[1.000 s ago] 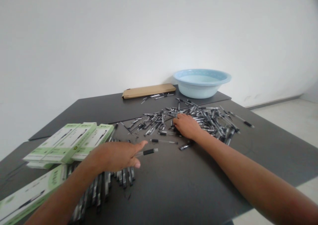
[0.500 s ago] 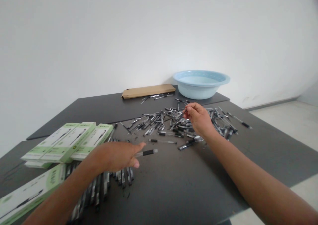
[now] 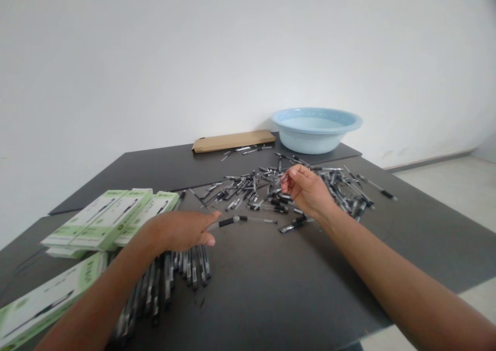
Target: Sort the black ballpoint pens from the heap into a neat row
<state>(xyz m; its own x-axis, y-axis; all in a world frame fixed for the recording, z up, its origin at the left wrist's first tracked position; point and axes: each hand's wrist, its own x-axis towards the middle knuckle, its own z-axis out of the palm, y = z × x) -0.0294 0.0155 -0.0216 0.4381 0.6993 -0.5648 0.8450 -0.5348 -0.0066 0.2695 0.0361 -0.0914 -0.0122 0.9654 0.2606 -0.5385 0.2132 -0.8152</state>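
Observation:
My left hand [image 3: 182,230] is closed on a clear pen barrel [image 3: 228,221] with a black grip, its tip pointing right and overlapping in view a similar pen barrel [image 3: 258,219] lying on the table. The thumb and forefinger of my right hand [image 3: 308,189] pinch a thin, dark, stick-like pen part over a scattered pile of pen parts [image 3: 242,189]. Its exact kind is hard to make out against the pile. Beneath and in front of my left hand lie rows of pens [image 3: 194,268], partly covered by my forearm.
Green-and-white pen boxes [image 3: 112,219] are stacked at the left, with another pen box [image 3: 50,294] nearer me. A light blue basin [image 3: 315,139] and a flat brown cardboard piece [image 3: 232,141] stand at the back of the dark table [image 3: 294,289], by the wall.
My left hand has moved slightly up and left with the pen barrel. My right hand has shifted a little lower, still pinching the thin part.

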